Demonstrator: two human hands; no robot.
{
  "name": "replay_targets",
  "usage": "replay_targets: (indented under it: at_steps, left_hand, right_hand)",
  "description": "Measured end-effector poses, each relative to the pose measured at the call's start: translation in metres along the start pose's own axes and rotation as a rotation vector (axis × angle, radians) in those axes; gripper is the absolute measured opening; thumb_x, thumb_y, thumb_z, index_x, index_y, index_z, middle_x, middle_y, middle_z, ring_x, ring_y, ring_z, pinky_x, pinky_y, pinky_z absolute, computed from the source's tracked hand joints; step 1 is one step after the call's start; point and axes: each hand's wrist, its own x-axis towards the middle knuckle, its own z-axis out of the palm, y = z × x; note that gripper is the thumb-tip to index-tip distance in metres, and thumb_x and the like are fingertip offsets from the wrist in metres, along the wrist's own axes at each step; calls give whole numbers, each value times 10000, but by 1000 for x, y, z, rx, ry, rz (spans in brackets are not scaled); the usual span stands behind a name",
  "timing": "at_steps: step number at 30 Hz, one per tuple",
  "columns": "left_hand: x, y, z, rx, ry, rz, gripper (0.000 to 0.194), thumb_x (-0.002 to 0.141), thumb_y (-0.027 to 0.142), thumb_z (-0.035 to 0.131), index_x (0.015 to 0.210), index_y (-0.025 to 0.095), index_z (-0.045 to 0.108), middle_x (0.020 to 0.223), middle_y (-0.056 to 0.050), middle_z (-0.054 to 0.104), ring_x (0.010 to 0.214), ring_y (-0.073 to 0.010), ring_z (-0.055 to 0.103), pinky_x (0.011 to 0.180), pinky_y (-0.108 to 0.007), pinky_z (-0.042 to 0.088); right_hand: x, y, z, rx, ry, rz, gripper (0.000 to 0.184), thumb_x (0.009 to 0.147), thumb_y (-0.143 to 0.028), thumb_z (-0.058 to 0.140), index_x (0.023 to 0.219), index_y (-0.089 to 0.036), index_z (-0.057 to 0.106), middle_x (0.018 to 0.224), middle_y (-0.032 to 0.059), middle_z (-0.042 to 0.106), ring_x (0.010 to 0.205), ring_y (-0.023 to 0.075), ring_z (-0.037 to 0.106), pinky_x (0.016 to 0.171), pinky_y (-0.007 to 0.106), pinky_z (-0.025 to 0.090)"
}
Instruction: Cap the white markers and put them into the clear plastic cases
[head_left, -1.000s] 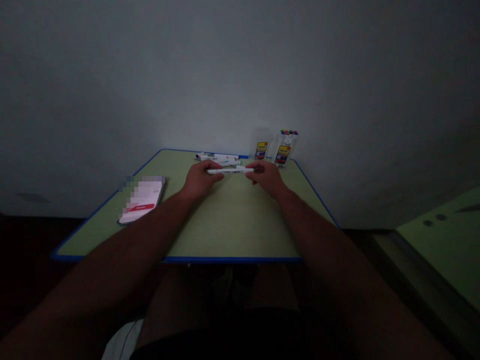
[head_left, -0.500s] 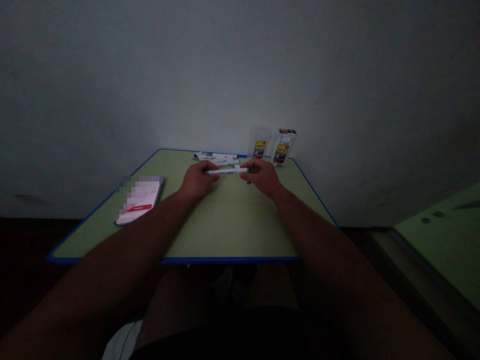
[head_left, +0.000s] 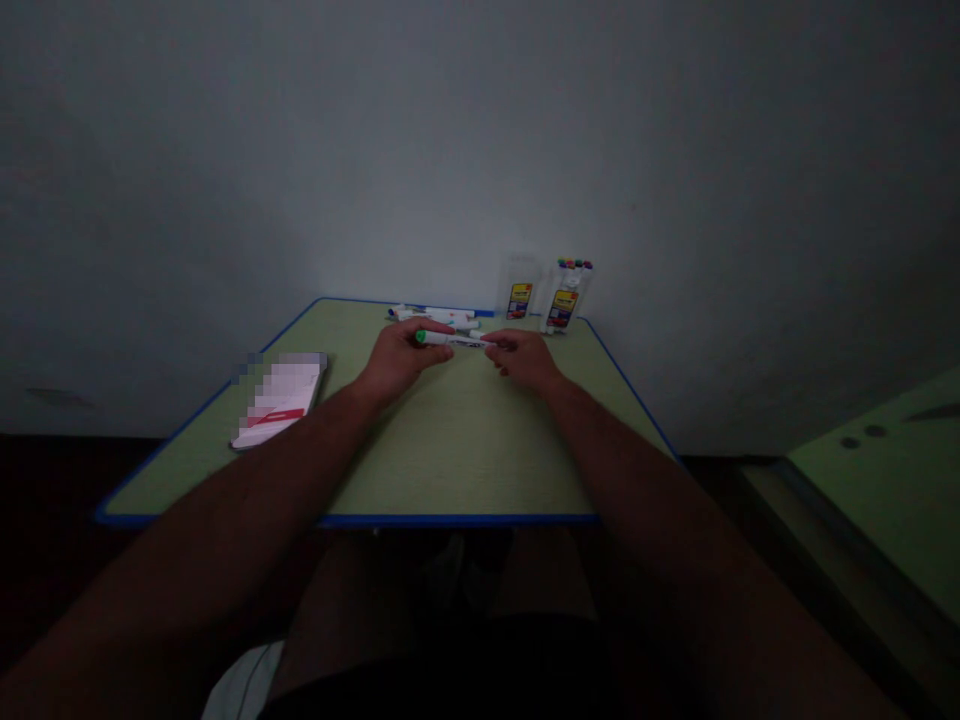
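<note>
A white marker with a green end [head_left: 466, 341] spans both my hands above the middle of the table, lying almost level. My left hand [head_left: 397, 360] pinches it near the green end, which points left. At the other end, the fingers of my right hand [head_left: 523, 357] are closed on the marker and hide its tip. Just behind my hands, several white markers [head_left: 435, 315] lie in a loose pile on the table.
A clear plastic case with a yellow label [head_left: 520, 298] stands at the table's back. Beside it is a similar case filled with colour-capped markers [head_left: 566, 297]. A phone-like device with a lit screen [head_left: 281, 395] lies on the green, blue-edged table [head_left: 465, 450], left of my forearm. A wall rises behind.
The marker has been turned end for end: its green end was at my right hand and is now at my left. Both hands stay in nearly the same place.
</note>
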Motion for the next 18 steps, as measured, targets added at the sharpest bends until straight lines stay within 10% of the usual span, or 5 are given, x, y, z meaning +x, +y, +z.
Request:
replay_targets:
  at_steps: [6,18]
  left_hand:
    - [-4,5,2,150,49,122,240,676,213,821,902,190,743,958,-48,753,917,-210,685,891,-378,538]
    - [-4,3,-4,548,72,328,179,719,200,803,882,226,733,967,-42,728,1000,-246,630,943,-388,461]
  right_hand:
    - [1,-1,3,-7,34,-27,263,797,-211,748,1058,-203,782,909,50,754,601,105,619,572,251,541]
    - [-4,-9,0,145,-9,-85,247,750,-304,763,967,-187,778,705,11,700,554,109,587,519,240,508]
